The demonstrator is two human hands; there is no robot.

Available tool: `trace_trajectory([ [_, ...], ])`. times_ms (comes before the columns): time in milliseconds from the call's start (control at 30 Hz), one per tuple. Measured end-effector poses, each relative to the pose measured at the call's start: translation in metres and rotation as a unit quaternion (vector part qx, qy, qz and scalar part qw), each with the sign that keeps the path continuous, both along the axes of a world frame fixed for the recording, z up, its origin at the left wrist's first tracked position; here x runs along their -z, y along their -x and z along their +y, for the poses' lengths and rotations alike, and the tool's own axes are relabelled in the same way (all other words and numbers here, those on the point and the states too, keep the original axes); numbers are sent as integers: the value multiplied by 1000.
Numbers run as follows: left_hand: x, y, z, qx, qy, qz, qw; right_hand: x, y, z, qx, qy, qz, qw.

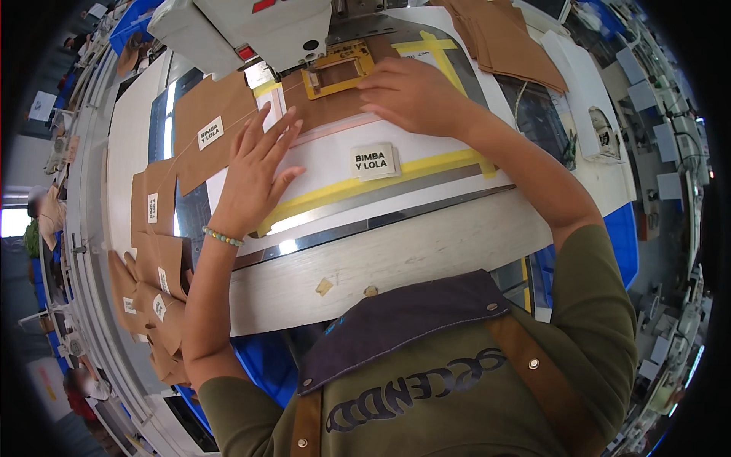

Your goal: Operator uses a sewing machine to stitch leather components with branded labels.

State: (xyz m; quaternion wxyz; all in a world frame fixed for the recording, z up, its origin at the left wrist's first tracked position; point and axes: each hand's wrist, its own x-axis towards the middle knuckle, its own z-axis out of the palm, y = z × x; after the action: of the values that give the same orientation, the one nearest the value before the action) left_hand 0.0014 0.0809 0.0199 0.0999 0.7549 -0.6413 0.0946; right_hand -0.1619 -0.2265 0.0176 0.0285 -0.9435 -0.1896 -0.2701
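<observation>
The left hand [259, 164] lies palm down and open, fingers spread, over the white sheet [304, 194], its fingertips near the left edge of the brown piece [335, 110]. The right hand [415, 95] is half curled at the right end of the yellow frame [337, 72]; I cannot tell whether it grips the frame, presses the brown piece or only rests there.

The brown piece lies on the white sheet, partly under the frame and close below the head of the white machine [244, 34]. The 2 hands flank it, so uneven pressure could skew it, and a slip of the right hand could nudge the frame out of line. Fingers so near the head could be pinched if it moves.

A small pile of labels [371, 161] sits loose on the sheet between the forearms; a sweeping wrist could scatter it. At left, a fine thread [181, 152] runs across the labelled pieces [213, 99]; a snag on the left hand could drag them. The stack of brown pieces [502, 42] at right could slide if the right elbow swings out over the counter [426, 244].
</observation>
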Motion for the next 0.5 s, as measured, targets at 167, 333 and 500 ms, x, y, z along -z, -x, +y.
trace_trajectory([
  [167, 13, 1, -9, -16, -34, 57, 998, 6, 51, -34, 98, -25, 44, 994],
  [333, 18, 3, -8, -24, -15, 48, 998, 18, 76, -31, 117, -16, 188, 975],
  [500, 19, 3, -2, -40, -4, 41, 998, 18, 75, -31, 113, -101, 174, 973],
])
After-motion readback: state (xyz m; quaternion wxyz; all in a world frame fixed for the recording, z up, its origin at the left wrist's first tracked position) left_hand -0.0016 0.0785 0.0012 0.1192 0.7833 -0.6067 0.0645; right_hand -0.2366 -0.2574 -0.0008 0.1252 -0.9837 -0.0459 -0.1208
